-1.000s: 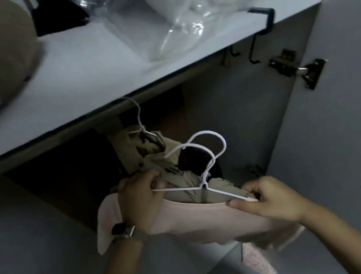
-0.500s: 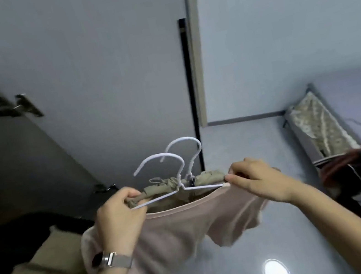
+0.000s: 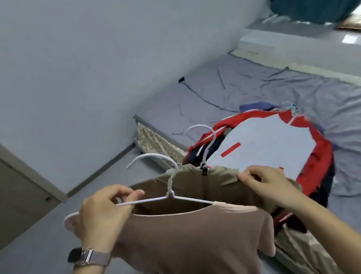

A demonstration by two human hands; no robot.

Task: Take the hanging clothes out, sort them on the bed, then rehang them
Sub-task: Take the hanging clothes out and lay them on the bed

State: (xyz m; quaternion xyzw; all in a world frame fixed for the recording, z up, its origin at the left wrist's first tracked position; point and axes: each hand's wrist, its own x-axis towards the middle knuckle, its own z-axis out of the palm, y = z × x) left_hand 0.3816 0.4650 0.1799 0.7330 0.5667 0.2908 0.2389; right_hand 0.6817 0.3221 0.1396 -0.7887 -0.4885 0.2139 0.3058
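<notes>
Pinching hangered clothes (image 3: 192,238), both hands (image 3: 101,213)

text: none legible | labels: none | numbers: none

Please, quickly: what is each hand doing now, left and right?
Left hand: pinches the white hanger carrying the pink T-shirt.
Right hand: grips the khaki garment at its top edge.

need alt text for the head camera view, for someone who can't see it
Two hands hold two white hangers of clothes above the floor beside a bed: the left hand pinches the pink top's hanger, the right hand grips the khaki garment. A red and white jacket lies on the bed.
</notes>
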